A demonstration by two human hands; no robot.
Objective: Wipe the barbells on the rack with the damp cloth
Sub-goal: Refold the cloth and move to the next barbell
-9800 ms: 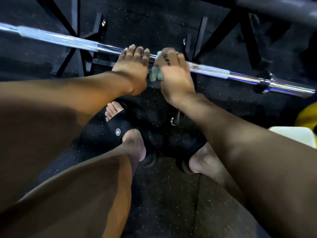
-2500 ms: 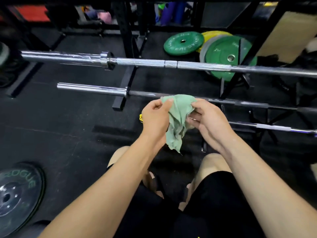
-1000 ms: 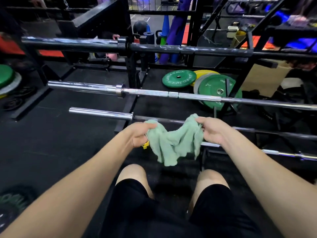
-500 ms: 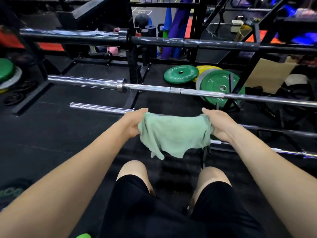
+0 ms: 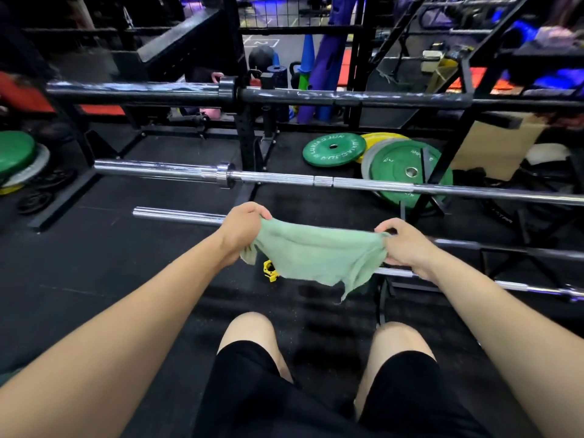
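A green cloth [image 5: 311, 256] hangs spread between my hands. My left hand [image 5: 241, 229] pinches its left corner and my right hand [image 5: 403, 245] pinches its right corner. Behind the cloth several barbells lie across a black rack. A dark bar [image 5: 142, 90] is highest, a chrome bar [image 5: 278, 178] sits below it, and a third bar [image 5: 177, 214] runs just behind my hands. The lowest bar [image 5: 537, 289] shows at the right, below my right wrist. The cloth is held in the air in front of the third bar; I cannot tell if it touches it.
Green and yellow weight plates [image 5: 407, 169] lie on the black floor behind the rack, with more plates [image 5: 15, 156] at the far left. A yellow collar [image 5: 270, 270] lies on the floor under the cloth. Black rack uprights [image 5: 243, 131] stand ahead. My knees are below.
The cloth went from bunched between my hands to stretched wide and flat. My hands moved apart and rose a little toward the third bar.
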